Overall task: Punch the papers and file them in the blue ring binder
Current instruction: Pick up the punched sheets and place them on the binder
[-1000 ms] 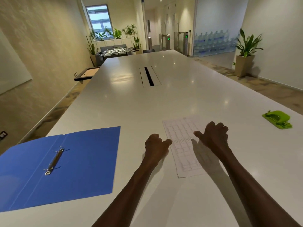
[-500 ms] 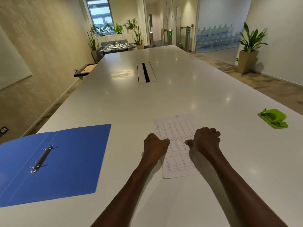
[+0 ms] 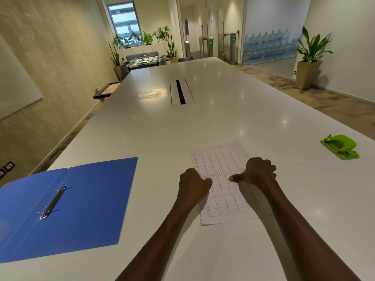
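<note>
A thin stack of printed papers (image 3: pixel 220 169) with a grid table lies flat on the white table (image 3: pixel 142 130) in front of me. My left hand (image 3: pixel 192 183) is curled at the stack's left edge with its thumb on the sheet. My right hand (image 3: pixel 256 171) is curled at the right edge, thumb pointing inward over the paper. The blue ring binder (image 3: pixel 87 199) lies open at the left, its metal rings (image 3: pixel 52 201) shut. A green hole punch (image 3: pixel 341 146) sits far right, out of both hands' reach.
A cable slot (image 3: pixel 180 92) runs along the table's middle, farther away. The table's left edge runs close to the binder. A potted plant (image 3: pixel 309 57) stands on the floor at the right.
Both hands have drawn closer together onto the paper's side edges and curled tighter. The view has shifted slightly; the papers, binder and punch lie where they were.
</note>
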The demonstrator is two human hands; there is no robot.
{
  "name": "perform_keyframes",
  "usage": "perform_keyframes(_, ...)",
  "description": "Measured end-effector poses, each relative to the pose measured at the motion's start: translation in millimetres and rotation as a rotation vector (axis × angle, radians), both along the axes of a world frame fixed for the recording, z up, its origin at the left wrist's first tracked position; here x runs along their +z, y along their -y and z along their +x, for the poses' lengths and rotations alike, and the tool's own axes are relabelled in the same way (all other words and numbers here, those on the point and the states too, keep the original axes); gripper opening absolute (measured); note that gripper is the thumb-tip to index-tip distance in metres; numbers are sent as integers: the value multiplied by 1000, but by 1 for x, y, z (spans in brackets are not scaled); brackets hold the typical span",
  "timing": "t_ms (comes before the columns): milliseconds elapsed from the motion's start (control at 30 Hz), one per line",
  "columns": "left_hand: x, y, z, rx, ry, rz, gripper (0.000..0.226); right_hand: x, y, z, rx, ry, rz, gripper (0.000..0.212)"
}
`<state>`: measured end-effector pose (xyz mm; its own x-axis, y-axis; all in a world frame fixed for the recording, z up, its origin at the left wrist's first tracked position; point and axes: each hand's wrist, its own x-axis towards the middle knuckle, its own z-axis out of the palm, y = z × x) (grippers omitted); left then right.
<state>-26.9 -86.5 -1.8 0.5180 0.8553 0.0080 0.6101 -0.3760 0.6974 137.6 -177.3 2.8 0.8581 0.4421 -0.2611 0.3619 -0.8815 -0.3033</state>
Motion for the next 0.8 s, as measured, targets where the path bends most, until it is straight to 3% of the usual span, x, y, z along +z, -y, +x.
perform_keyframes(167,0,-5,-1,-11,-25,2,39,1,0,2,-57,-8,70,110)
perform_keyframes(333,-9,-12,-3,30,3,-41,40,-7,5,9,-17,19,412,55)
perform_keyframes(433,-6,-11,-5,71,92,-182,5,-10,9,14,17,30,513,33)
perform_keyframes(533,-7,-15,-3,153,181,-269,56,-12,10,17,16,-48,655,31)
perform_keyframes(633,-2,-19,-5,185,367,-382,87,-6,12,18,12,-168,790,30)
perform_keyframes(733,7,-26,-10,75,560,-522,73,6,14,10,38,-248,921,30)
perform_keyframes(800,16,-26,-9,35,619,-492,57,16,13,2,55,-256,1018,27)
